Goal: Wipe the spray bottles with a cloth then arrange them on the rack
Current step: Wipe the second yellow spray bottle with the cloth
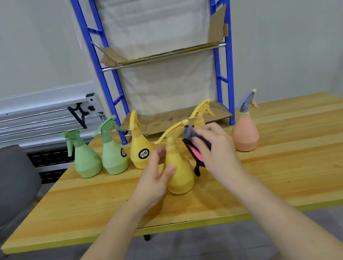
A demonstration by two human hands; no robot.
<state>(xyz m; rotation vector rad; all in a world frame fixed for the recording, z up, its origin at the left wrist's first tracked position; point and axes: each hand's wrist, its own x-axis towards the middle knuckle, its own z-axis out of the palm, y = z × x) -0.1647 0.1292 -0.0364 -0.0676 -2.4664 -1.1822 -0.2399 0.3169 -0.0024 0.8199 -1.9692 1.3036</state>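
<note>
- Single view only, from a wide-angle camera worn on the person's head; no second view shares the scene.
- It faces forward and tilted down across the counter (285,167) toward the blue rack (224,52) against the far wall.
- Both forearms enter from the bottom edge; the hands sit near, at frame centre.
- Straight lines bow toward the frame edges.

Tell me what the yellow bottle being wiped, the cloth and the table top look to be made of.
Yellow bottle: likely matte plastic, with an even colour, a moulded trigger and no glare.
Cloth: soft fabric, dark with a pink patch, bunched and folded in the right hand.
Table top: wood or wood-look laminate, with grain lines and a light sheen; which, I cannot tell.
</note>
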